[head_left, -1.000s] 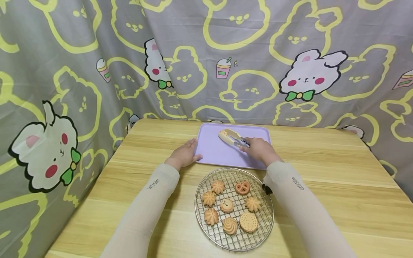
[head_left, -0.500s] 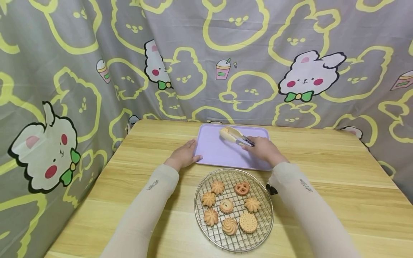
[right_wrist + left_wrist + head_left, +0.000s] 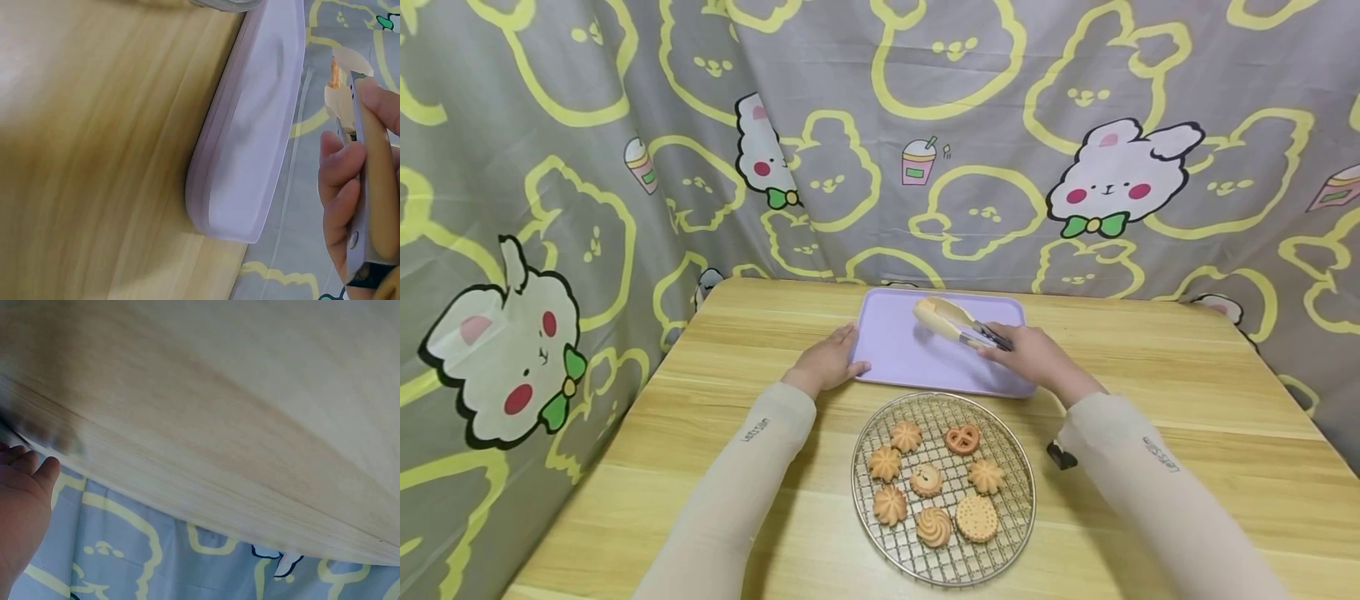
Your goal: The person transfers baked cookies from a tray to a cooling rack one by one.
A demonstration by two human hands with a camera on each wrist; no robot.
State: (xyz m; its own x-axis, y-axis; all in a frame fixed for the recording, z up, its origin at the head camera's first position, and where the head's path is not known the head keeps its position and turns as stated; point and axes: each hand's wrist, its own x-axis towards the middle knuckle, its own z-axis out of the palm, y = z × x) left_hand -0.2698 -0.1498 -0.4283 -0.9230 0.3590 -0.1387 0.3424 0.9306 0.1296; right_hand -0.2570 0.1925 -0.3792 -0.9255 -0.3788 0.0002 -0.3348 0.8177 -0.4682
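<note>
Right hand (image 3: 1030,354) grips tongs (image 3: 955,323) over the tray (image 3: 910,358) at the table's (image 3: 1150,400) far edge, cookie (image 3: 335,75) between their tips; left hand (image 3: 827,362) rests relaxed on the tray's left edge; rack (image 3: 880,550) of cookies nearer

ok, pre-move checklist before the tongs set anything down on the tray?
1. Right hand grips the tongs: ok, fingers curled round the handles in the right wrist view.
2. Cookie between the tong tips: cannot tell, only an orange sliver shows there.
3. Tongs over the tray: ok, the tips hang above its far half.
4. Left hand steadies the tray: ok, fingers lie at its left edge.
5. Landing spot free: ok, the purple surface under the tips is bare.
6. Rack out of the way: ok, it sits nearer the person with seven cookies on it.
</note>
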